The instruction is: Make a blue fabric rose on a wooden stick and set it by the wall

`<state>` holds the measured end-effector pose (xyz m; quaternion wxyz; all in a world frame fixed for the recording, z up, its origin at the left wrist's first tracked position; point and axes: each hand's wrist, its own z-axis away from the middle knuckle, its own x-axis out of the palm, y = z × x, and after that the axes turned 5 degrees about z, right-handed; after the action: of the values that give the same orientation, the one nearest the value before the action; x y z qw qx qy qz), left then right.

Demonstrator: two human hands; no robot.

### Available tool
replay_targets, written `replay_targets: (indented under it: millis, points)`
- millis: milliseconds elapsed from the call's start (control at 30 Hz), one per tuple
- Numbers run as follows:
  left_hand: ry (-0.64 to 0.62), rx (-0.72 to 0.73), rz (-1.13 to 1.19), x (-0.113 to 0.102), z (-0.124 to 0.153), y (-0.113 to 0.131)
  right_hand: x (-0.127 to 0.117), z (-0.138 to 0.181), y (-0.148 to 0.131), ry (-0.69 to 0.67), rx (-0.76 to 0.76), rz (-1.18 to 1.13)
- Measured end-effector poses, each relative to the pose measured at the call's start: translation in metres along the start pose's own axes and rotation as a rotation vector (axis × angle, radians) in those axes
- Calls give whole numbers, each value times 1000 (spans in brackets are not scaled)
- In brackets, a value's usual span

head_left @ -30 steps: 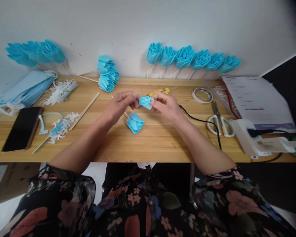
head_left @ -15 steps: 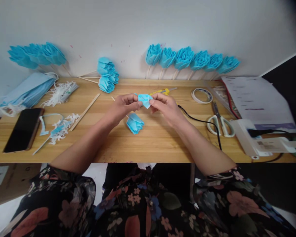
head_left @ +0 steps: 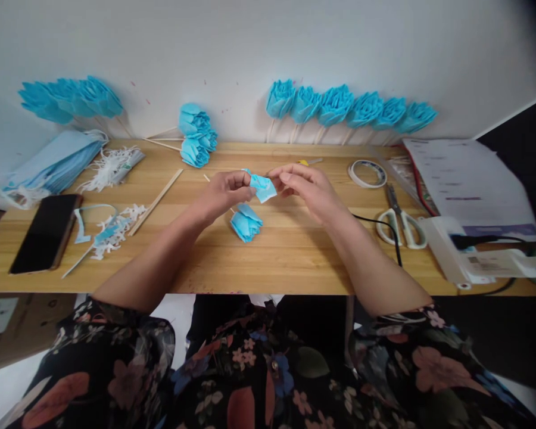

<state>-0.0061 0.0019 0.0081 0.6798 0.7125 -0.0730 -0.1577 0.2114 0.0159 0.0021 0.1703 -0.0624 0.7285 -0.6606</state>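
Pinched between the thumb and fingers of my left hand (head_left: 230,189) is a small light-blue fabric piece (head_left: 264,189), creased and lifted above the table. My right hand (head_left: 304,189) is beside its right edge, fingers stretched out and no longer pinching it; whether a fingertip still brushes the piece I cannot tell. Just below the hands a blue fabric flower (head_left: 246,224) lies on the table, part of its stick hidden by my left hand. Behind my right hand a yellow tool (head_left: 304,162) is mostly covered.
More blue flowers (head_left: 335,105) on sticks lean against the wall. Around the wooden table (head_left: 268,268) lie blue masks (head_left: 56,164), a phone (head_left: 42,233), wooden sticks (head_left: 156,201), a tape roll (head_left: 367,174), scissors (head_left: 401,223), a power strip (head_left: 455,253) and papers (head_left: 469,185). A black cable (head_left: 384,221) curves at right.
My right hand has loosened its pinch and drawn slightly right, covering more of the yellow tool. The fabric piece stays in my left hand, now tilted and more spread out.
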Motion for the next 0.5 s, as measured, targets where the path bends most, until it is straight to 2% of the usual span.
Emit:
replay_targets:
  millis: [233,367,500]
  points:
    - [-94,56,-184,2,1,1,2,0,0,-48,-79,72]
    - [-73,74,-198,4,0,0,4,-2,4,-80,-95,84]
    - [2,93,-134,5,0,1,4,-3,3,-72,-102,43]
